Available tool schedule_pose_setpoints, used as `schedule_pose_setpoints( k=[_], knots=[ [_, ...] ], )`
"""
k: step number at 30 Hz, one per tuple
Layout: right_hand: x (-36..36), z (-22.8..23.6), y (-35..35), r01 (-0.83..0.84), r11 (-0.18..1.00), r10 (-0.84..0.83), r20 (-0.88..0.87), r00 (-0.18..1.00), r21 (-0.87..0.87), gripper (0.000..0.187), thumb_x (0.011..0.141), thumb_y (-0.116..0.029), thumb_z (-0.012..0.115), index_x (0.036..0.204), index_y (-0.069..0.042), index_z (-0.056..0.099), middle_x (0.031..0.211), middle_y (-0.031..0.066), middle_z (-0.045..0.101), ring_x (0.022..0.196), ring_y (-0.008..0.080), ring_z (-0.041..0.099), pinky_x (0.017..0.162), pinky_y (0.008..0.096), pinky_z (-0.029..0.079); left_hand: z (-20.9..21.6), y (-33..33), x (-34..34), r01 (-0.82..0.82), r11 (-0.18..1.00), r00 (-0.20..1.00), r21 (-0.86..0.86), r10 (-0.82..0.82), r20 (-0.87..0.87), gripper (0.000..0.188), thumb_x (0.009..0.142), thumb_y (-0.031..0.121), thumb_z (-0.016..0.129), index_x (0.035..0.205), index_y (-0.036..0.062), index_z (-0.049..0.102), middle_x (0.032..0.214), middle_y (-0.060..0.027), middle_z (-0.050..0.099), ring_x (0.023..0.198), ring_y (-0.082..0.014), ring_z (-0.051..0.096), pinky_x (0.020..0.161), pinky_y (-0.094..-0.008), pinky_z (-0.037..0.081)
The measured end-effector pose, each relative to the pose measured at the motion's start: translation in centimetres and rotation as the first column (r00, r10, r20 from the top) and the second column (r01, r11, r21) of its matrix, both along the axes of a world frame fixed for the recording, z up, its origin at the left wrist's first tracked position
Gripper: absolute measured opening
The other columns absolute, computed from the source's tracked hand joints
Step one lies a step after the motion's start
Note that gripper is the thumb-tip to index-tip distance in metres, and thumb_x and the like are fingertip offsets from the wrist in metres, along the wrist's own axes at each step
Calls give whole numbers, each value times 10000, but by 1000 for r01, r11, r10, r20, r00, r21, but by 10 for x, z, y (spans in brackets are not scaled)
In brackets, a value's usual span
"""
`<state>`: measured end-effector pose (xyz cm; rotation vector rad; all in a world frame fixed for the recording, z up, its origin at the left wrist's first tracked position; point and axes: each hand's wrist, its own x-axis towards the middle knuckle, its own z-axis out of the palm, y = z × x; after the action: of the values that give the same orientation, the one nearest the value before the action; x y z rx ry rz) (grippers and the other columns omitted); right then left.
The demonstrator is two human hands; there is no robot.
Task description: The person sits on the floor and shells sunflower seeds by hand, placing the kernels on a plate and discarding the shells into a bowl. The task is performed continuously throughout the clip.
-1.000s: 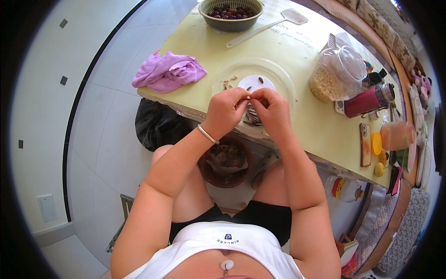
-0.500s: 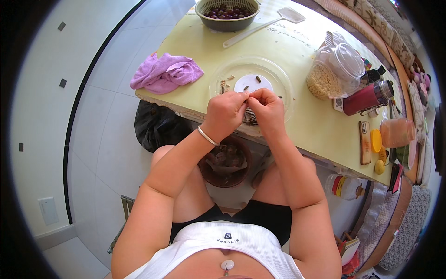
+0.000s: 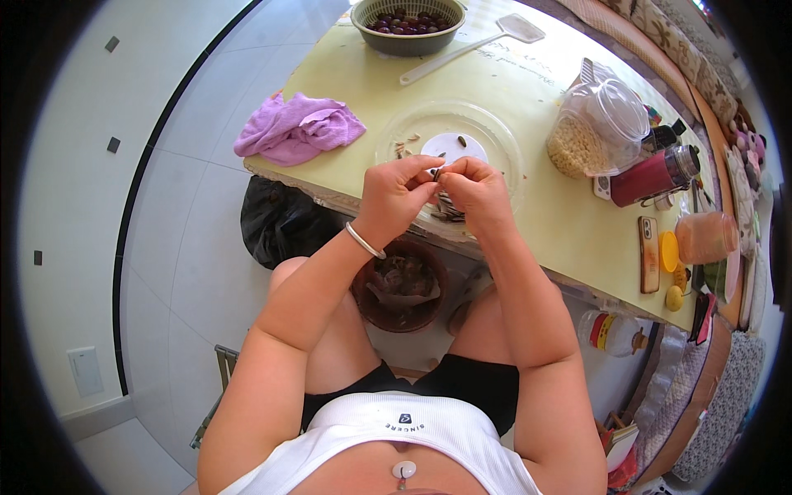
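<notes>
A small dark seed [image 3: 436,173] is pinched between the fingertips of both hands, just over the near part of a clear round tray. The left hand [image 3: 392,190] has its thumb and forefinger brought together at the seed, and the right hand [image 3: 481,194] meets it there with its own thumb and forefinger closed on it. Below and between the hands, partly hidden by them, a heap of striped seeds [image 3: 448,211] lies in the clear round tray [image 3: 513,142]. At the tray's middle is a white disc [image 3: 455,147] with a dark seed or two on it, and pale bits [image 3: 402,151] are scattered to its left. The tray sits near the edge of a pale yellow-green counter [image 3: 569,235]. To its left is a crumpled purple cloth [image 3: 297,129]; beyond it stand a basin [image 3: 404,43] of dark round fruit and a white swatter [image 3: 454,58] lying slantwise. On the right are a clear tub [image 3: 575,142], a purple bottle [image 3: 646,179] and a phone [image 3: 649,257]. A brown bin [image 3: 377,312] stands below the counter's edge.
</notes>
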<state>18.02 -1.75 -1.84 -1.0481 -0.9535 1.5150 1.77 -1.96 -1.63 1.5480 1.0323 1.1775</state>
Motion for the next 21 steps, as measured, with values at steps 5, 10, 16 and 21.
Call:
schedule_pose_setpoints(
  k=[5,10,16,21],
  knots=[
    [1,1,-1,-30,998,27,-73,997,-47,40,801,-51,651,794,-23,623,666,-19,573,529,27,414,459,211,273,-1,6,-5,142,960,949,-242,-62,310,235,822,-97,693,1041,-13,692,874,-116,721,726,-158,706,636,-260,602],
    [1,5,-2,-48,994,38,-98,994,-96,65,811,-66,680,816,-25,630,668,-15,582,536,37,436,466,201,282,-1,10,-9,173,939,940,-296,-68,335,212,824,-74,711,1027,-16,689,878,-123,719,721,-159,701,627,-257,598],
    [5,5,-2,-100,992,94,-74,993,-74,97,861,-99,699,851,-22,641,684,-12,598,562,37,462,480,194,317,-1,10,-8,147,953,954,-264,-66,294,200,820,-64,724,1011,-18,685,879,-119,718,717,-154,700,615,-255,592],
    [5,5,-2,-81,994,75,-69,995,-74,85,866,-94,687,853,-25,638,694,-10,593,551,38,461,479,192,327,0,9,-7,169,948,939,-271,-71,338,199,824,-52,724,1015,-13,688,877,-114,719,703,-161,703,601,-255,586]
  ],
)
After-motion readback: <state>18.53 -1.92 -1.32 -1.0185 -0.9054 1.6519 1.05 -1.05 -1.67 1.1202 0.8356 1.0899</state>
